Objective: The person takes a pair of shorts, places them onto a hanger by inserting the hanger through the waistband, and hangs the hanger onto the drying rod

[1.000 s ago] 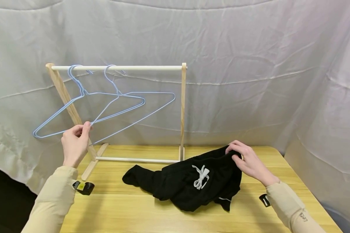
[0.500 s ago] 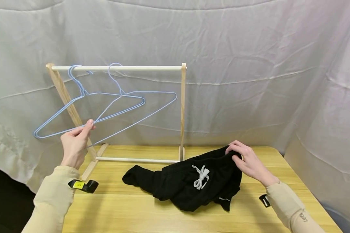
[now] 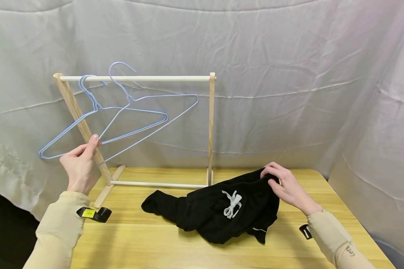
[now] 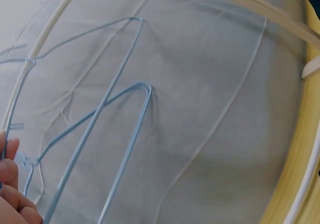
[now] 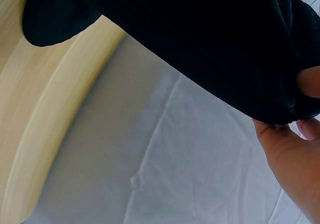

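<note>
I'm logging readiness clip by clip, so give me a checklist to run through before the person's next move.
1. Left hand pinches the held hanger: ok.
2. Its hook tip is above the rail: ok.
3. Held hanger not touching the other hangers: cannot tell; they overlap in view.
4. Right hand grips the black garment: ok.
5. White drawstring tied: ok, in a bow.
6. Garment laid flat: not ok, bunched on the table.

We could pass over the worktop's (image 3: 312,183) back right corner. Leftward, the black garment (image 3: 208,213) and the rack (image 3: 211,123) bar us.
</note>
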The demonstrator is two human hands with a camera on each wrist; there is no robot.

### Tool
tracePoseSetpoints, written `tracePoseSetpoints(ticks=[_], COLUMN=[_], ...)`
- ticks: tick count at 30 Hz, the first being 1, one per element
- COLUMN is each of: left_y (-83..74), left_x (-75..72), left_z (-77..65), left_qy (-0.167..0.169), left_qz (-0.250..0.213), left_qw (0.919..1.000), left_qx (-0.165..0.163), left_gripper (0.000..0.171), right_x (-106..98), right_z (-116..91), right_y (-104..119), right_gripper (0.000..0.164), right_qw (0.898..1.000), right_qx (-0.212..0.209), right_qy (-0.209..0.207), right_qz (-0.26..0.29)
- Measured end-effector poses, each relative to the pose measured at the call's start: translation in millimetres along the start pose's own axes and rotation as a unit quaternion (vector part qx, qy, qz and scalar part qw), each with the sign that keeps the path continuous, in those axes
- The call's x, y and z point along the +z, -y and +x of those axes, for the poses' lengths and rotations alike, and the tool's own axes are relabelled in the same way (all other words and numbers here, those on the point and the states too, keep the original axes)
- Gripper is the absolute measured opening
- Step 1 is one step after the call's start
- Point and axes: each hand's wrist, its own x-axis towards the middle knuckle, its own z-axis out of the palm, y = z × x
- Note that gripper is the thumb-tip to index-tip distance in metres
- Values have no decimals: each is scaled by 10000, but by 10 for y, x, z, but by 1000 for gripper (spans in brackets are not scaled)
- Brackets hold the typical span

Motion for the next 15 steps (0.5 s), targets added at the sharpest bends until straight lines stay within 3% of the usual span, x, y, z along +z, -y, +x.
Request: tracePoseSetpoints(ticks=[6, 15], left_y=[65, 220], left_x=[-119, -273], left_z=[33, -19], left_qy=[-104, -153], left_qz=[-115, -247], left_qw=[9999, 9963], left_qx=[50, 810], left_gripper=[16, 18], right_x=[-5, 16], right_z=[3, 0], right_y=[7, 44], right_gripper=[39, 29], right_qw=[9999, 9971], right_qx=[124, 571], right_qy=[43, 95], right_qz=[107, 486])
